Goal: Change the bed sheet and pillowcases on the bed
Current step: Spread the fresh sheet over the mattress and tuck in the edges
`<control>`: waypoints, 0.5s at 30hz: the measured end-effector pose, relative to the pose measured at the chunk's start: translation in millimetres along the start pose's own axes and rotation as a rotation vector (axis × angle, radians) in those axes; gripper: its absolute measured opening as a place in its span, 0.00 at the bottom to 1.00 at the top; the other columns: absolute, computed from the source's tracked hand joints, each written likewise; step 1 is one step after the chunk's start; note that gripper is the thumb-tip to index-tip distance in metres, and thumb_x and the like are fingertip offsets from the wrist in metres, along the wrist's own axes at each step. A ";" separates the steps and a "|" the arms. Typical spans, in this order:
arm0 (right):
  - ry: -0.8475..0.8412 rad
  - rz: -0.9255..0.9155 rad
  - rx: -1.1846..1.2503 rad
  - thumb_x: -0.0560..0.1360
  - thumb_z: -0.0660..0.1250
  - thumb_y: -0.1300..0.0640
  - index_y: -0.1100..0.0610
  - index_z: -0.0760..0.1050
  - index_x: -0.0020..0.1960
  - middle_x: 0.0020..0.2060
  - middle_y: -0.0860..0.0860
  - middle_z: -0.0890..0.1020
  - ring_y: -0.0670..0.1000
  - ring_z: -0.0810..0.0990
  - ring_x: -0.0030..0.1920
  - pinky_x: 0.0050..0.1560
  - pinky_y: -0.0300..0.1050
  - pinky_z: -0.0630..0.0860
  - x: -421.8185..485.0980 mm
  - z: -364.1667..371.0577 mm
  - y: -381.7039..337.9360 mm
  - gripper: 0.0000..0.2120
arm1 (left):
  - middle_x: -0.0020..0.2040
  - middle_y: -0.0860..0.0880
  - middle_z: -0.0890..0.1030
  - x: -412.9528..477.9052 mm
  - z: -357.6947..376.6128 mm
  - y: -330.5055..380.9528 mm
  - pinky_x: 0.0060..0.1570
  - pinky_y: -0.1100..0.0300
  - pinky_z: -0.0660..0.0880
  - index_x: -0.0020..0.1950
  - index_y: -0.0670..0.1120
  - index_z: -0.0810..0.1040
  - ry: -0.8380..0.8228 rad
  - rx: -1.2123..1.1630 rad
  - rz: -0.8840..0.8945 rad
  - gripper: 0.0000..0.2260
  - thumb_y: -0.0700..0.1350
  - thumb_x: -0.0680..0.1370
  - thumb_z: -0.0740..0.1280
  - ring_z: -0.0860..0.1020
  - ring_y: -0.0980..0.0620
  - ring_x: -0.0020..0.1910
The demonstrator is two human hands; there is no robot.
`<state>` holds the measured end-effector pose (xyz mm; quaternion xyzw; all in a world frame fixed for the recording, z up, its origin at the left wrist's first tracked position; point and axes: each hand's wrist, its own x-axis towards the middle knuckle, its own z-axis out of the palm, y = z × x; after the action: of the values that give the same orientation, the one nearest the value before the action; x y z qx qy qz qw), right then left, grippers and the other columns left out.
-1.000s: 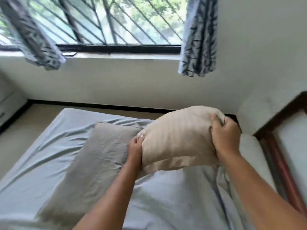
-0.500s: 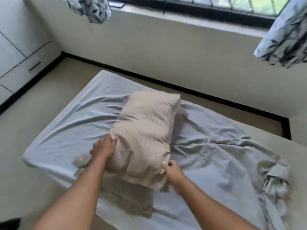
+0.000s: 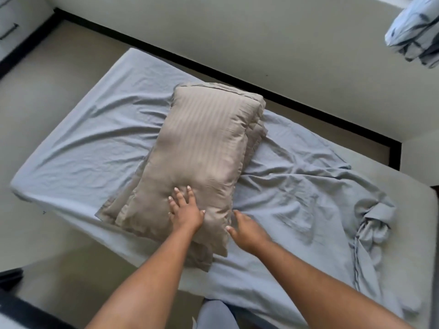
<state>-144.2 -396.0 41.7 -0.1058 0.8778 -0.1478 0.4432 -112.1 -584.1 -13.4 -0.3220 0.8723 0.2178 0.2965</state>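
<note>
A beige striped pillow (image 3: pixel 202 148) lies on top of a second beige pillow (image 3: pixel 257 136), both on the wrinkled light-blue bed sheet (image 3: pixel 99 148). My left hand (image 3: pixel 185 208) rests flat on the near end of the top pillow, fingers spread. Just right of that pillow's near corner, my right hand (image 3: pixel 247 227) hovers over the sheet with its fingers apart and holds nothing. The sheet is bunched up at the right (image 3: pixel 370 224), leaving bare mattress (image 3: pixel 403 186) there.
The bed's left and near edges drop to a beige floor (image 3: pixel 59 86). A wall with a dark skirting board (image 3: pixel 213 65) runs behind the bed. A patterned curtain (image 3: pixel 415 32) hangs at the top right. A drawer front (image 3: pixel 9 32) is at the top left.
The striped pillow went from held up in both hands to lying on the other pillow. Both hands have let go of it; the left now presses flat on it.
</note>
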 end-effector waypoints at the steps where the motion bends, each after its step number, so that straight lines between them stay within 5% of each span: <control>1: 0.022 0.006 -0.044 0.83 0.60 0.42 0.53 0.55 0.82 0.77 0.57 0.66 0.59 0.68 0.75 0.71 0.53 0.68 -1.4 -3.8 11.0 0.33 | 0.81 0.40 0.35 -4.7 1.2 5.6 0.75 0.37 0.56 0.82 0.50 0.40 0.042 0.027 0.008 0.42 0.59 0.80 0.64 0.41 0.33 0.80; 7: 0.076 0.076 -0.086 0.82 0.59 0.40 0.51 0.52 0.82 0.80 0.59 0.58 0.62 0.63 0.77 0.73 0.58 0.67 -24.7 -5.1 67.5 0.33 | 0.82 0.41 0.40 -44.8 33.4 48.3 0.76 0.39 0.53 0.82 0.47 0.48 -0.011 0.180 0.244 0.35 0.58 0.82 0.61 0.41 0.34 0.80; 15: 0.144 0.260 0.113 0.82 0.61 0.42 0.52 0.58 0.80 0.77 0.55 0.64 0.60 0.66 0.74 0.70 0.56 0.69 -95.2 26.9 174.2 0.30 | 0.82 0.41 0.45 -116.7 105.6 121.5 0.78 0.45 0.56 0.82 0.44 0.51 -0.244 0.363 0.559 0.33 0.56 0.83 0.61 0.47 0.39 0.81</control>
<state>-76.3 -207.6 36.2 0.0446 0.9039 -0.1457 0.3998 -84.2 -388.5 9.3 0.0153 0.9094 0.1690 0.3799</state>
